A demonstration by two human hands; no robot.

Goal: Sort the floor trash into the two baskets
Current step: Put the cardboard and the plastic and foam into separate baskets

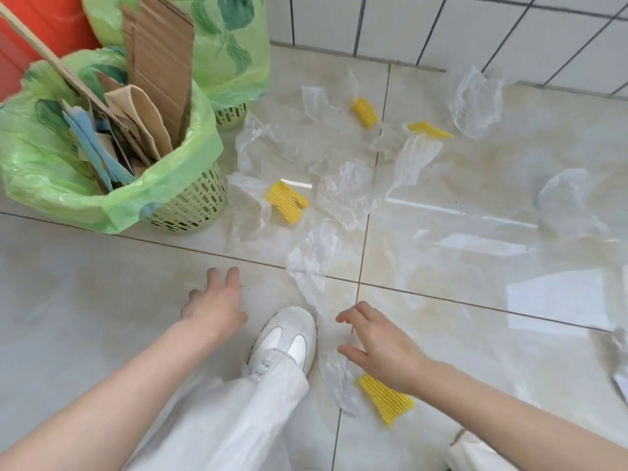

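Two green-lined baskets stand at the upper left. The near basket (pixel 190 202) is stuffed with cardboard and blue scraps; the far basket (pixel 234 113) sits behind it. Clear plastic wrappers (pixel 343 188) and several yellow foam nets (pixel 287 202) lie scattered over the floor tiles. My left hand (pixel 214 304) hovers open above the bare tile, holding nothing. My right hand (pixel 380 348) is open with fingers spread, just above a clear wrapper (pixel 336 379) and beside a yellow foam net (pixel 385 397).
My white shoe (pixel 289 338) and trouser leg stand between the hands. A white tiled wall (pixel 441 28) runs along the back. A red object (pixel 37 39) stands behind the baskets. More clear wrappers (pixel 475 100) lie near the wall.
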